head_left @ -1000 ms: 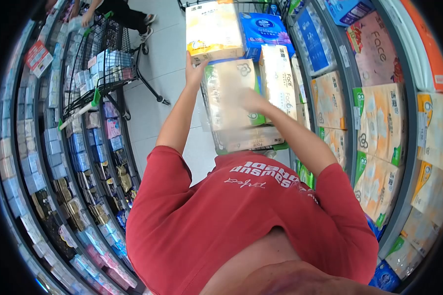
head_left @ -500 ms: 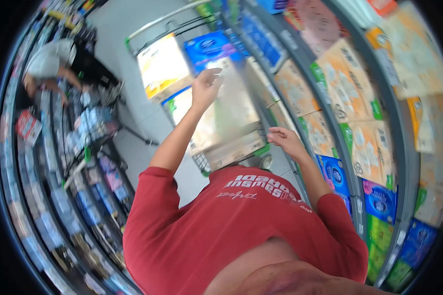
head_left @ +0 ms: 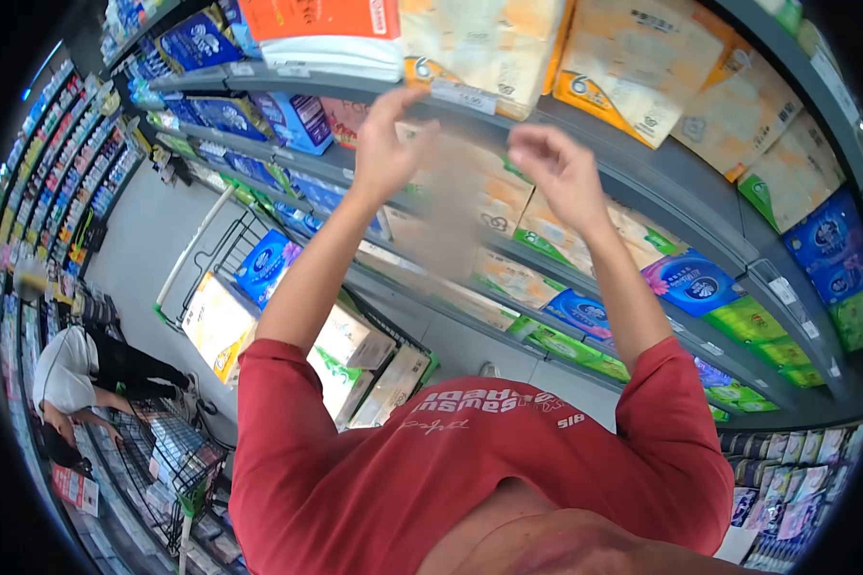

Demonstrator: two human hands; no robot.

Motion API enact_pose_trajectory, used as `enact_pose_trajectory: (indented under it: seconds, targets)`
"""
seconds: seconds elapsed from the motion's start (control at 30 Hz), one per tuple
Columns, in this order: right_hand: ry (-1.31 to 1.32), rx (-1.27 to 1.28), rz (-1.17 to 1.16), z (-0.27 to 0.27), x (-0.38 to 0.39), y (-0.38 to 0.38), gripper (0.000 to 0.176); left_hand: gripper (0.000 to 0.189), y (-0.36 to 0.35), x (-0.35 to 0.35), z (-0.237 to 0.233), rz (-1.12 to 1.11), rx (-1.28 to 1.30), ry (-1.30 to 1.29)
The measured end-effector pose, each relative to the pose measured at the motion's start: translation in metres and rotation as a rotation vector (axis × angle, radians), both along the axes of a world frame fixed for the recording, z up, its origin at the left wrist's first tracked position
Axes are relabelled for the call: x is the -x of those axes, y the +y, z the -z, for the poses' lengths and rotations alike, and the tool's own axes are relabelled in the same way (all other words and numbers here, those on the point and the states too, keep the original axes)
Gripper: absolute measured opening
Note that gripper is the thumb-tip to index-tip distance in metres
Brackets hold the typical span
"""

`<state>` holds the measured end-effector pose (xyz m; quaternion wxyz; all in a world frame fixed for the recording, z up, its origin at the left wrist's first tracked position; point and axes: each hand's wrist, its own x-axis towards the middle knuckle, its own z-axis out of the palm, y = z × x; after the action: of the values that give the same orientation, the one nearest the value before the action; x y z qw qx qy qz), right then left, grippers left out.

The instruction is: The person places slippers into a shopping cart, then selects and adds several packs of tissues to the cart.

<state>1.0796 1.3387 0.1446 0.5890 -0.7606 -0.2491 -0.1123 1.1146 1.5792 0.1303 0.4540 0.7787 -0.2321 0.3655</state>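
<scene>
My left hand (head_left: 385,151) is raised before the shelf, thumb and fingers apart, with nothing visible in it. To its right my right hand (head_left: 563,177) is also up, fingers loosely curved and open. A blurred patch lies between them, and I cannot make out what is behind it. Just above the hands a cream-and-orange tissue pack (head_left: 484,48) stands on the upper shelf, over a price tag (head_left: 463,97). Whether the left fingertips touch the shelf edge is not clear. Lower shelves carry more tissue packs, such as a blue one (head_left: 690,281).
A shopping cart (head_left: 201,251) stands at left, loaded with a blue pack (head_left: 263,268), a white-and-yellow pack (head_left: 219,321) and other packs. Further left, a person (head_left: 65,369) bends over beside a second cart (head_left: 168,450). An orange-and-white pack (head_left: 321,34) sits on the upper shelf.
My view has turned right toward the shelves, so the loaded cart now appears lower left. Both hands have gone from over and beside the cart up to the shelf front.
</scene>
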Motion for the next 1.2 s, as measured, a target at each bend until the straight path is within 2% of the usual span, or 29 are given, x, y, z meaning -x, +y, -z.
enact_pose_trajectory:
  seconds: [0.03,0.1,0.13,0.2,0.23,0.3,0.33,0.4,0.6,0.73,0.8,0.87,0.97,1.1,1.2]
  targets:
    - [-0.052,-0.020,0.056,-0.012,-0.012,-0.006,0.031,0.047,-0.004,-0.018,-0.008,-0.050,0.046,0.028]
    - [-0.124,-0.066,0.222,-0.032,-0.039,-0.012,0.045,0.054,-0.010,-0.046,-0.027,-0.134,0.152,0.014]
    - [-0.132,-0.075,0.224,-0.038,-0.053,-0.014,0.045,0.054,-0.011,-0.061,-0.034,-0.132,0.143,0.005]
    - [-0.338,0.136,0.463,-0.047,-0.081,-0.015,0.071,0.060,-0.010,-0.087,-0.043,-0.192,0.341,0.060]
    - [-0.345,0.127,0.460,-0.049,-0.092,-0.014,0.071,0.060,-0.011,-0.092,-0.048,-0.195,0.336,0.050]
    - [-0.275,0.222,0.510,-0.054,-0.107,-0.006,0.093,0.063,-0.011,-0.098,-0.057,-0.121,0.440,0.257]
    - [-0.285,0.216,0.501,-0.057,-0.109,-0.005,0.093,0.065,-0.012,-0.098,-0.058,-0.078,0.471,0.307]
    - [-0.182,0.262,0.493,-0.063,-0.112,0.000,0.100,0.066,-0.015,-0.100,-0.059,-0.132,0.437,0.296]
    - [-0.180,0.238,0.523,-0.061,-0.134,0.001,0.094,0.063,-0.016,-0.106,-0.066,-0.200,0.456,0.378]
    - [-0.215,0.196,0.497,-0.063,-0.136,-0.009,0.089,0.052,-0.025,-0.105,-0.061,-0.052,0.516,0.396]
    - [-0.143,0.172,0.459,-0.065,-0.127,-0.021,0.092,0.048,-0.034,-0.101,-0.057,-0.014,0.549,0.388]
    - [-0.186,0.123,0.435,-0.067,-0.111,-0.031,0.091,0.047,-0.047,-0.095,-0.049,0.071,0.541,0.263]
    - [-0.247,0.085,0.440,-0.060,-0.093,-0.046,0.088,0.047,-0.072,-0.063,-0.055,0.018,0.562,0.192]
    - [-0.325,0.060,0.441,-0.058,-0.064,-0.057,0.085,0.047,-0.090,-0.037,-0.058,-0.006,0.553,0.156]
    - [-0.416,0.078,0.447,-0.051,-0.051,-0.064,0.081,0.047,-0.094,-0.033,-0.051,0.057,0.655,0.231]
